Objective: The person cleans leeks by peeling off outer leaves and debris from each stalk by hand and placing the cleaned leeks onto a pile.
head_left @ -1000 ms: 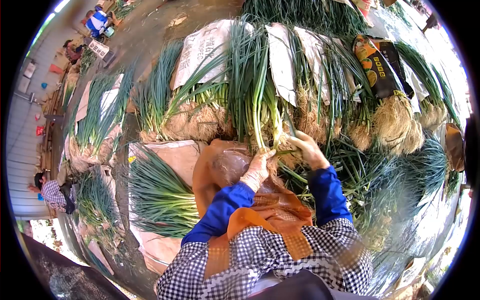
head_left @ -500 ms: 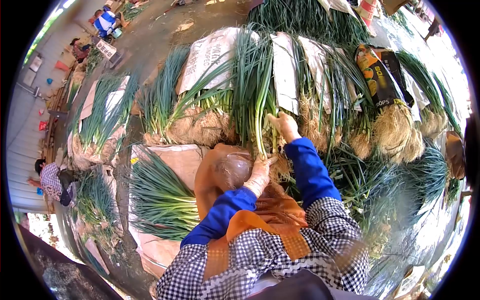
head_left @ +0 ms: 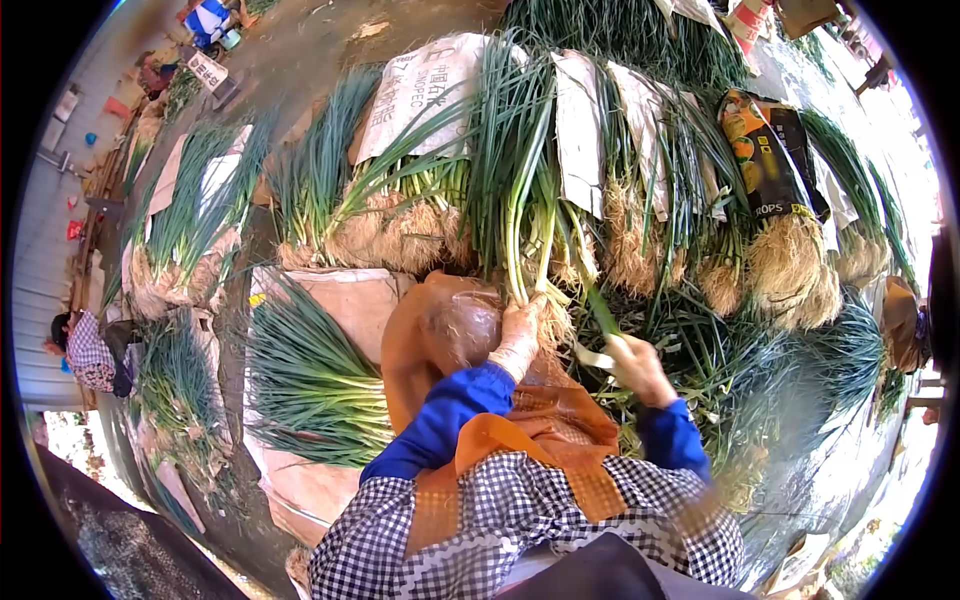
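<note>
My left hand (head_left: pixel 518 328) is closed around the root ends of a few green onions (head_left: pixel 520 230), whose white stalks and green tops point away from me. To its right, my right hand (head_left: pixel 640 368) pinches a stripped green leaf (head_left: pixel 604 318) with a pale end, apart from the held stalks. Brown roots (head_left: pixel 556 318) hang beside my left hand. Below the hands, an orange apron (head_left: pixel 560 405) covers my lap.
Trimmed green onions (head_left: pixel 320 375) lie on a pink sack (head_left: pixel 350 305) at left. Rooted bundles under white sacks (head_left: pixel 422 90) and a black bag (head_left: pixel 775 160) stretch across the front. Loose leaves (head_left: pixel 740 370) are heaped at right. A person (head_left: pixel 90 352) sits far left.
My right hand has moved from the stalks down and to the right, now with a peeled leaf in it. My left hand still holds the root ends.
</note>
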{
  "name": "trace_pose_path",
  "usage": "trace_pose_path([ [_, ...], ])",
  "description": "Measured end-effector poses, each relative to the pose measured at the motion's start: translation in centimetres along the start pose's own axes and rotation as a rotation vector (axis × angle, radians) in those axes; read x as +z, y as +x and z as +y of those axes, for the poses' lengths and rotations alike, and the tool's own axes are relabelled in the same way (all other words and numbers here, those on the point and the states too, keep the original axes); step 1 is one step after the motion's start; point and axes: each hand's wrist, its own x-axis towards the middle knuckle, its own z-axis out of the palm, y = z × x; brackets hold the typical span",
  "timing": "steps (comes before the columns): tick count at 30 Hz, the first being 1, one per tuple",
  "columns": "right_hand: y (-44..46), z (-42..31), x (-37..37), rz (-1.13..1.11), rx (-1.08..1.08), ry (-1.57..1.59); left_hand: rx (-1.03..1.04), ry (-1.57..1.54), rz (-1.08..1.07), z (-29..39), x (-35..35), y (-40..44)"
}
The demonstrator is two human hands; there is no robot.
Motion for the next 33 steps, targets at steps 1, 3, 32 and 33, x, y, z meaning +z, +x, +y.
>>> trace_pose_path([
  [1, -1.7, 0.0, -1.4, 0.113, -0.002, -0.031, 0.003, 0.039, -0.043, -0.3, -0.7, 0.6],
  [3, -0.7, 3.6, -7.7, 0.125, 0.116, -0.948, -0.018, 0.108, -0.025, -0.6, -0.5, 0.5],
  [32, 5.2, 1.2, -3.3, 0.222, -0.292, -1.137, -0.094, -0.038, -0.192, 2.4, 1.3, -2.1],
  [33, 6.5, 1.1, -1.0, 0.324, -0.633, -0.764, -0.074, -0.043, -0.209, 2.3, 1.3, -2.7],
])
